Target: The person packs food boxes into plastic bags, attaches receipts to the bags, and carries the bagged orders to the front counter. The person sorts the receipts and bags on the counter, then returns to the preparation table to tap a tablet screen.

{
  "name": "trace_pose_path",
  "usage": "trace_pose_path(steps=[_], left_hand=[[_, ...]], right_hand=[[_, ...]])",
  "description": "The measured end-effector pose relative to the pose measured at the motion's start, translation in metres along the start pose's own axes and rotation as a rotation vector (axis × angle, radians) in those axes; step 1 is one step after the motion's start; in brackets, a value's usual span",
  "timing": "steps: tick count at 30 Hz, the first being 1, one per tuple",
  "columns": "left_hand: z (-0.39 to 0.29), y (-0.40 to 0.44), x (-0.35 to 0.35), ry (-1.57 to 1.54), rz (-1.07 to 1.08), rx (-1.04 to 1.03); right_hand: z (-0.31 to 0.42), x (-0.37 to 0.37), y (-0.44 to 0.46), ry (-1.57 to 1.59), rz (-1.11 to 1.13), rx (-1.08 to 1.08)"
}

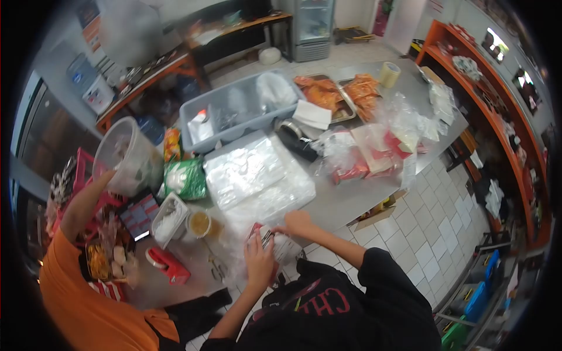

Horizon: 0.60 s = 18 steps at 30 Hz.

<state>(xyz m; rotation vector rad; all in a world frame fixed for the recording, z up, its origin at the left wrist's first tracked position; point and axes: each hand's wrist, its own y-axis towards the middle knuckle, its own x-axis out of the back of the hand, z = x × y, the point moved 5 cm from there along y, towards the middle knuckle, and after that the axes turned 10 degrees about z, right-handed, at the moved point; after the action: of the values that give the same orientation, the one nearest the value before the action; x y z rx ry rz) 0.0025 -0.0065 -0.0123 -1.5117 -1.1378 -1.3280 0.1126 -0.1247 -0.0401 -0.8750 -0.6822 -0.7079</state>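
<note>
"How will the flat, red-and-white printed packet (pixel 267 237) handle?"

"Probably light and slippery; best held by both side edges."

"Where is it?"

"Just nearside of the flat, clear plastic stack (pixel 249 169), under the left hand's (pixel 259 255) fingers; the right hand (pixel 298 224) curls beside it. Whether either grip is clamped, I can't tell."

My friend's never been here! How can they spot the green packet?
Start at the big metal table and find the large see-through bucket towards the picture's left. Just to its lower right, before the stack of clear plastic bags, is the green packet. It's green with white markings, while the smaller packet above it is orange and yellow.
</note>
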Motion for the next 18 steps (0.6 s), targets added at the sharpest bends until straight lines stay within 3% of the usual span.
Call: trace_pose_path(steps=[1,4,6,7,8,10,11,13,15,16,18], left_hand=[[-0.001,0.001,0.002,0.027,0.013,0.016],[0.003,0.003,0.014,-0.107,0.092,-0.025],[0.016,-0.005,0.046,-0.500,0.064,-0.039],[0.013,-0.014,0.071,-0.128,0.089,-0.005],[0.018,-0.026,0.080,-0.054,0.067,0.041],[0.042,-0.055,0.058,-0.178,0.163,0.078],[0.052,-0.063,0.046,-0.311,0.249,0.146],[0.057,-0.066,0.041,-0.287,0.236,0.165],[0.059,-0.069,0.043,-0.261,0.220,0.207],[0.060,-0.069,0.047,-0.310,0.169,0.220],[0.050,-0.064,0.053,-0.354,0.101,0.240]], right_hand=[[-0.009,-0.001,-0.007,0.119,0.073,-0.016],[-0.052,-0.012,-0.023,0.039,-0.065,-0.008],[-0.088,0.025,-0.033,0.296,-0.310,0.085],[-0.099,0.061,-0.044,0.270,-0.610,0.065],[-0.107,0.100,-0.059,0.238,-0.901,0.035],[-0.109,0.165,-0.073,0.008,-1.163,-0.007],[-0.119,0.178,-0.060,-0.070,-1.178,0.050],[-0.148,0.180,-0.024,-0.151,-1.192,0.104],[-0.176,0.172,0.014,0.168,-0.832,0.093],[-0.183,0.169,0.019,0.170,-0.830,0.099],[-0.197,0.187,-0.002,0.484,-1.300,0.078]])
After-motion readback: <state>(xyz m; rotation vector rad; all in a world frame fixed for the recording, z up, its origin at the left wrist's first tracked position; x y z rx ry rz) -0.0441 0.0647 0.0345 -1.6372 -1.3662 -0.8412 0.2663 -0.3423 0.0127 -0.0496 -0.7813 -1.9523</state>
